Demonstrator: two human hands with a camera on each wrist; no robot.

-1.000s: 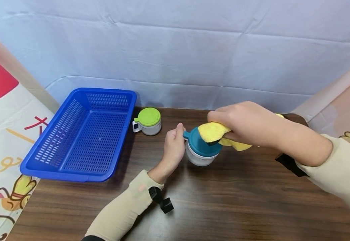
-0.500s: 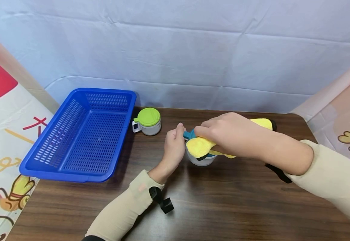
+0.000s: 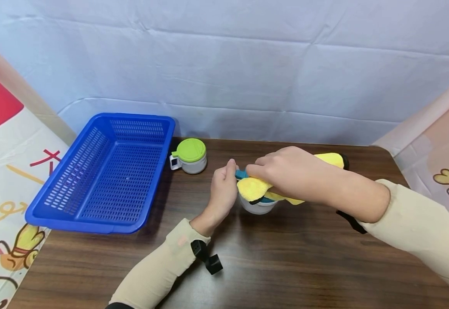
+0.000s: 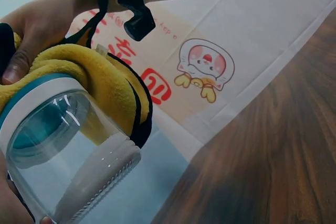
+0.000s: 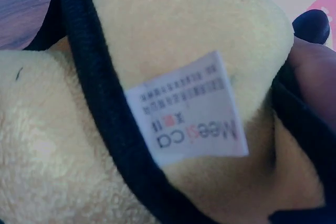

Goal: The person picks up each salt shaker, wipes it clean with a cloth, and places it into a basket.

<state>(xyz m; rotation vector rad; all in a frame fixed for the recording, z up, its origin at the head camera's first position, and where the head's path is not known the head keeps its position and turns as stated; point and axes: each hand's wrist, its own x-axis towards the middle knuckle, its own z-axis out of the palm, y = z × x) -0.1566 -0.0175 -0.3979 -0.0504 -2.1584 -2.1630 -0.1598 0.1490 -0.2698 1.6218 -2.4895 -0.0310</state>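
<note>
Beneath the jar [image 3: 257,208]: brown table [image 3: 286,266] (creased sheeting [image 3: 224,73] behind).

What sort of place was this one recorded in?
Likely a makeshift filming corner: a plain pale backdrop behind a wood-grain table, with cartoon-printed banners on both sides.

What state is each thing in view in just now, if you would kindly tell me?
Teal jar: lid on, partly hidden.
Cloth: bunched, against the teal jar's lid.
Left hand: holding the teal jar.
Right hand: gripping the cloth.
Green jar: lid on, upright.
Basket: right way up.
</note>
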